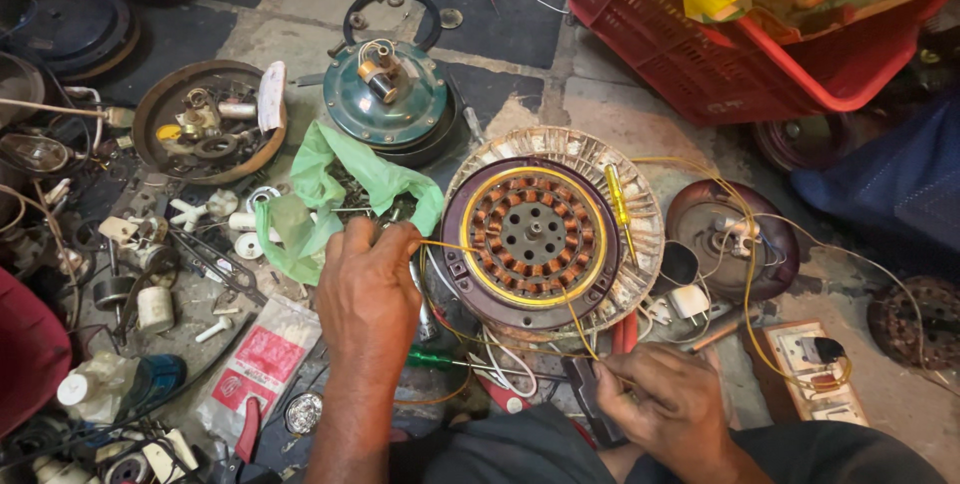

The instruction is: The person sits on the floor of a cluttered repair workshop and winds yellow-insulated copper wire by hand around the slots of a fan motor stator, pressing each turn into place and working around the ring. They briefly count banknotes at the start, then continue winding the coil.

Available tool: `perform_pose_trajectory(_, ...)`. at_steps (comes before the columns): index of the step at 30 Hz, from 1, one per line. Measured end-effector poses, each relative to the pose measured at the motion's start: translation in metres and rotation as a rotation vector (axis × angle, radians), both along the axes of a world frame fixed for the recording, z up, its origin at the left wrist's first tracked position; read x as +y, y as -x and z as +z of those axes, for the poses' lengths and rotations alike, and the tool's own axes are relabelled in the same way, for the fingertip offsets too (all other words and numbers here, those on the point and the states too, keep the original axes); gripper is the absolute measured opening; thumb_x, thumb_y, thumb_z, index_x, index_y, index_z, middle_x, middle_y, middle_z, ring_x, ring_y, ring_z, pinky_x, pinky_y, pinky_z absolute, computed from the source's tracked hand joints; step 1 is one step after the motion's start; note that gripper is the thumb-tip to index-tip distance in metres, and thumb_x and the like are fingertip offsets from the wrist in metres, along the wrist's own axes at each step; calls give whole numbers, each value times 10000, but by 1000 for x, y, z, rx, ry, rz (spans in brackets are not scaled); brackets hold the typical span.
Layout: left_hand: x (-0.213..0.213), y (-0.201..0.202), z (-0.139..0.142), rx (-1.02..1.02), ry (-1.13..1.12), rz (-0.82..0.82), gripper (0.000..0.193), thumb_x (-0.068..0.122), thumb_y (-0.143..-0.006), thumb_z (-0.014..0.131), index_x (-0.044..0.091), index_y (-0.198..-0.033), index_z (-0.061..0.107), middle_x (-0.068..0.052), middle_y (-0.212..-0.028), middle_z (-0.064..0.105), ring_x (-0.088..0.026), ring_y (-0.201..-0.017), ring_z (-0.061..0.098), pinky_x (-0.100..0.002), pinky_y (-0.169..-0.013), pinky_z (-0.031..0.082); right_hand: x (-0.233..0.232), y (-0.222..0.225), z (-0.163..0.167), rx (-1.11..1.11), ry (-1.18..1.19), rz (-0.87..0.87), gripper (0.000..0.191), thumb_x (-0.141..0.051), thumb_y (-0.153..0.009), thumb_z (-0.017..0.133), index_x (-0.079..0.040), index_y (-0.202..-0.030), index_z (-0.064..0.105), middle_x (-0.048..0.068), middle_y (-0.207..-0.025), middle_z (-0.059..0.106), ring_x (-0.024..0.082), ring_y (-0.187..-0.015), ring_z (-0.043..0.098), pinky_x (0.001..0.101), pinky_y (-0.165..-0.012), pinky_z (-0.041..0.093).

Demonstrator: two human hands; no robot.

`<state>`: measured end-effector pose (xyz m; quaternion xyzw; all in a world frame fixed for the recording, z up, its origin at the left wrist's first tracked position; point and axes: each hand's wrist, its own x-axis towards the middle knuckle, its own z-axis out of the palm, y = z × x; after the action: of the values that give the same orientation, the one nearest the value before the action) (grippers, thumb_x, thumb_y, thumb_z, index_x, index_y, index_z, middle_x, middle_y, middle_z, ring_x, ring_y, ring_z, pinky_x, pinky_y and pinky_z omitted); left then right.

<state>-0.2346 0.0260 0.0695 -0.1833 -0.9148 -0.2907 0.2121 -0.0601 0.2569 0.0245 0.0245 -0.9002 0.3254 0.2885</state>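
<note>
Head view: the round fan stator (530, 234) lies flat on the floor, copper coils up, hemmed by a red crate (740, 64) far right and scattered parts left. A yellow wire (500, 269) runs from far left to near right across its near edge. The left hand (368, 289) pinches the wire's left end beside a green bag (335, 184); the right hand (665, 399) has its grip closed on the near end.

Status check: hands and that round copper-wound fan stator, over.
Left hand pinching thin yellow wire beside green plastic bag. Right hand gripping a small dark tool. Stator flat on floor, yellow screwdriver across it.

Soft even daylight, sharp, slight edge distortion.
</note>
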Motion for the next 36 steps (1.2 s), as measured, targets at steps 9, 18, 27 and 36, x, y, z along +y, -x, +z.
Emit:
perform_pose_trajectory(9,1,-2,3,0,2,-2,66,122,-891,703,132,-929,756,-102,-867,583,-341,-858,593,-480,-705,477,0,1,3,-21,-18,-6,147,-61,-697,825,-51,-794,715,32,-591,603,155,-487,583,315,-472,442)
perform_pose_trajectory(18,1,-2,3,-9,-13,-1,95,110,-877,698,137,-940,763,-102,-855,579,-333,-852,589,-471,-704,479,2,1,3,1,-28,7,141,-71,-699,822,-77,-770,700,12,-592,608,133,-487,579,298,-479,440)
perform_pose_trajectory(27,0,-1,2,-26,0,9,106,101,-877,692,144,-939,765,-103,-858,586,-332,-868,595,-472,-711,481,13,1,5,-6,96,-153,133,-46,-730,801,-49,-844,734,-13,-575,554,87,-432,479,269,-425,353)
perform_pose_trajectory(36,0,-2,3,-29,1,10,125,84,-872,688,143,-946,769,-114,-859,580,-338,-859,588,-475,-708,476,14,0,0,-9,66,-147,107,-50,-752,786,-61,-842,730,-19,-597,598,75,-447,506,256,-435,376)
